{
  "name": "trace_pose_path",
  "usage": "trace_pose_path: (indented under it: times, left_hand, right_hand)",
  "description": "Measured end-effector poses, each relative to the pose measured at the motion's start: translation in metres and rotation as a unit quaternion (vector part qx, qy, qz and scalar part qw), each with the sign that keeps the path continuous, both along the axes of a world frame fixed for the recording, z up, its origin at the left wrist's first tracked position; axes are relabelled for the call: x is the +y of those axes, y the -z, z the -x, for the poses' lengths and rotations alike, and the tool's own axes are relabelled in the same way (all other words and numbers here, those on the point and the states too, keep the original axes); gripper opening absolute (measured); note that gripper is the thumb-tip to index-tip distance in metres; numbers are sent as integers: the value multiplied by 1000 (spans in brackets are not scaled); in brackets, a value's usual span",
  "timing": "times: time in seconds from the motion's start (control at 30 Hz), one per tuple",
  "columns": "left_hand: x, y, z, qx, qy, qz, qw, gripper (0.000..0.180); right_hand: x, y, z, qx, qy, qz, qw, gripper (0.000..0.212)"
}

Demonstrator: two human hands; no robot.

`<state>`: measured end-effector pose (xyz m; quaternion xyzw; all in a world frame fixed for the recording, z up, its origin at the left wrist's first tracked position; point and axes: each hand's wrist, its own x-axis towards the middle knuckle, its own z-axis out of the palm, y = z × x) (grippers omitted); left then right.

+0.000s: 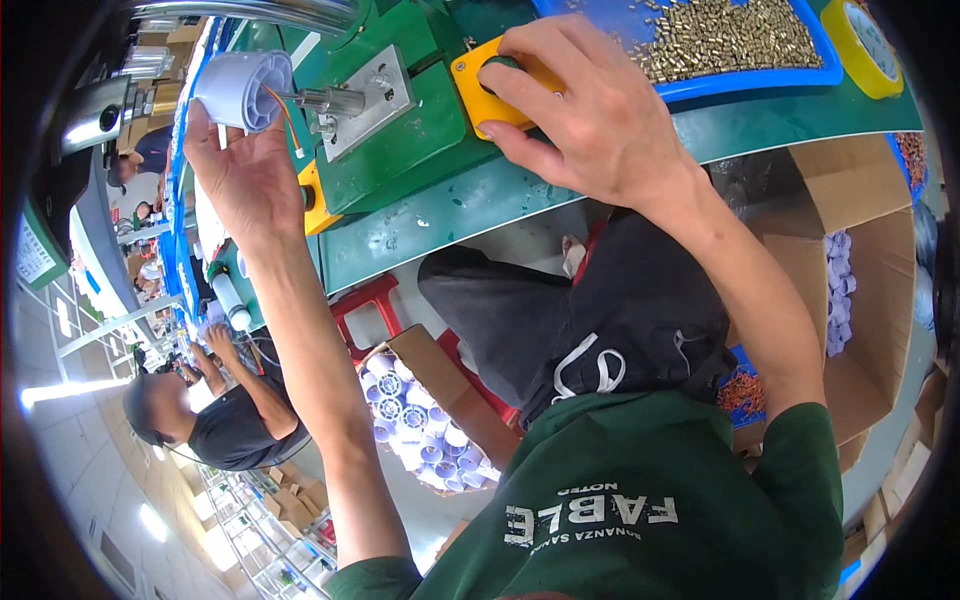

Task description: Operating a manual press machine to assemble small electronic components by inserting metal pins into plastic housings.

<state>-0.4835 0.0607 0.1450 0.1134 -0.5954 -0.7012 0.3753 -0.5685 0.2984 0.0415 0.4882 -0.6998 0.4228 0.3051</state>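
Observation:
My left hand [250, 185] grips a white round plastic housing [232, 88], its ribbed open end turned toward a metal spindle [335, 102]. Thin red and yellow wires [290, 120] with a small white connector hang from that end. The spindle stands on a bright metal plate [372, 105] fixed to a green machine base [425, 130]. To the right, my right hand [610, 115] lies over a yellow control box [468, 85], fingers apart. One finger is at its dark round button [500, 66], and the thumb is by the near edge.
A blue tray [740, 88] of small brass pieces and a yellow tape roll [862, 48] lie at the far right. Beneath the green table [400, 238] are a carton of white parts [455, 372] and a cardboard box [865, 190]. A co-worker [235, 420] sits to the left.

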Motion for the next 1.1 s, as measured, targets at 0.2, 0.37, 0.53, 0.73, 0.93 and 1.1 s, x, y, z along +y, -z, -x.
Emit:
trace_pose_path:
  times: [0.2, 0.37, 0.53, 0.73, 0.93, 1.1]
  left_hand:
    - [1, -1, 1, 1, 10, -8, 1000, 49]
    - [-5, 1, -3, 3, 10, -5, 1000, 48]
    - [-4, 0, -3, 14, 5, 16, 1000, 45]
    - [-27, 15, 7, 103, -127, 365, 917, 36]
    - [-102, 29, -11, 51, -149, 478, 864, 31]
    - [-72, 55, -18, -26, -136, 489, 861, 44]
  right_hand:
    - [-5, 17, 30, 351, 169, 30, 921, 33]
    - [11, -11, -2, -156, -123, 64, 978, 32]
    - [12, -10, -1, -28, -46, 16, 998, 33]
    - [-3, 16, 9, 42, 44, 20, 998, 24]
    - [-16, 13, -3, 31, 54, 43, 997, 32]
    - [-18, 19, -2, 50, 48, 19, 997, 36]
